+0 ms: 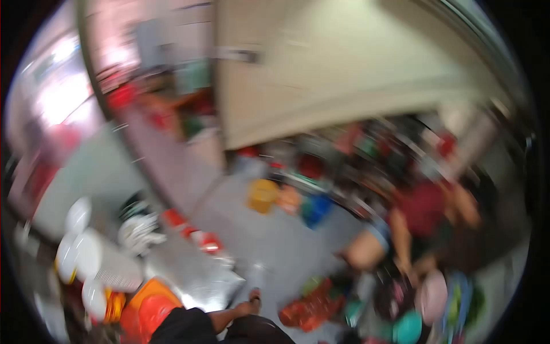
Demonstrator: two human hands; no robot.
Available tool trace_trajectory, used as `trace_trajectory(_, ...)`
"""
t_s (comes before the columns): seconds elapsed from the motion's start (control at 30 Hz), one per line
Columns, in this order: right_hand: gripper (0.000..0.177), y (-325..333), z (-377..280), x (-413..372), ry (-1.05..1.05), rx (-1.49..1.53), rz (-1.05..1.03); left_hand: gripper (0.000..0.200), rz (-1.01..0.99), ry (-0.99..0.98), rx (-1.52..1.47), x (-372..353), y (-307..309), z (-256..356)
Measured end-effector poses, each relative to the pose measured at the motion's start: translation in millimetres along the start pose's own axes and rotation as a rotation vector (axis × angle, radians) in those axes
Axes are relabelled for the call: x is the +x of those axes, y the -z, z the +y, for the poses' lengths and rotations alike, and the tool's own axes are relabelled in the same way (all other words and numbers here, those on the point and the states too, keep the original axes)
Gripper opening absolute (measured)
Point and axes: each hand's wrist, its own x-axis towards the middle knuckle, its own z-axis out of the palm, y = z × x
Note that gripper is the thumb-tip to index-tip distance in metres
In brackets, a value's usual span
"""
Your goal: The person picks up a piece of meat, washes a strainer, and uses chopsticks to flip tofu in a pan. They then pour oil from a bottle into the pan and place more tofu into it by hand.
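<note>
My left hand (244, 308) rests low in the frame over my dark trousers (258, 331), smeared by motion, so its fingers do not show clearly. A black sleeve (183, 325) covers that upper arm. Just past the hand a foot (255, 294) shows on the grey floor. Left of the hand is a shiny metal surface (197, 284), with an orange-red plastic item (154, 309) beside my sleeve. To the right of my knee lies a red plastic bag (312, 307). My right hand is out of view.
A person in a maroon top (421, 209) bends over tubs at the right, near a pink basin (432, 296) and teal bowl (408, 327). Yellow (263, 195) and blue containers (317, 210) stand on the floor. White stacked containers (103, 261) crowd the left.
</note>
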Motion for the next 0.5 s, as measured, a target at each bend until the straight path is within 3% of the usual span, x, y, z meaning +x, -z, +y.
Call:
trace_trajectory(0.03, 0.033, 24.1, 55.8, 16.2, 0.005, 0.033, 0.001, 0.049, -0.027, -0.021, 0.008, -10.4, 3.4, 5.1)
trace_trajectory(0.07, 0.028, 15.4, 24.8, -66.2, 0.037, 0.22, 0.088, 0.039, -0.051, 0.117, -0.187, 15.7, -28.7, -45.4)
trace_trajectory(0.1, 0.024, 17.0, 42.4, -90.8, 0.074, 0.313, 0.131, 0.024, -0.035, 0.196, -0.336, 3.9, -22.5, -27.3)
trace_trajectory(0.17, 0.024, 21.6, 78.9, -131.3, 0.086, 0.456, 0.2, 0.016, -0.165, 0.301, -0.359, -2.4, -19.8, -6.9)
trace_trajectory(0.23, 0.024, 24.9, 105.8, -166.9, 0.094, 0.572, 0.267, 0.017, -0.228, 0.357, -0.197, -5.3, -20.6, 18.6)
trace_trajectory(0.37, 0.023, 27.1, 246.9, -212.2, 0.027, 0.822, 0.409, 0.018, -0.305, 0.458, 0.145, -16.4, -57.4, 45.1)
trace_trajectory(0.4, 0.023, 23.5, 291.0, -221.1, -0.024, 0.887, 0.469, 0.024, -0.613, 0.143, 0.454, 12.4, -71.2, 41.0)
trace_trajectory(0.43, 0.023, 13.7, 334.8, -241.5, -0.083, 0.957, 0.529, 0.03, -0.785, -0.413, 0.922, 31.1, -86.6, 46.9)
trace_trajectory(0.47, 0.022, 9.3, 367.9, -272.7, -0.167, 1.025, 0.59, 0.037, -0.758, -0.904, 1.112, 33.8, -102.2, 67.3)
trace_trajectory(0.5, 0.021, -2.3, 409.7, -291.2, -0.226, 1.126, 0.655, 0.032, -0.763, -0.837, 1.061, 27.6, -129.1, 85.6)
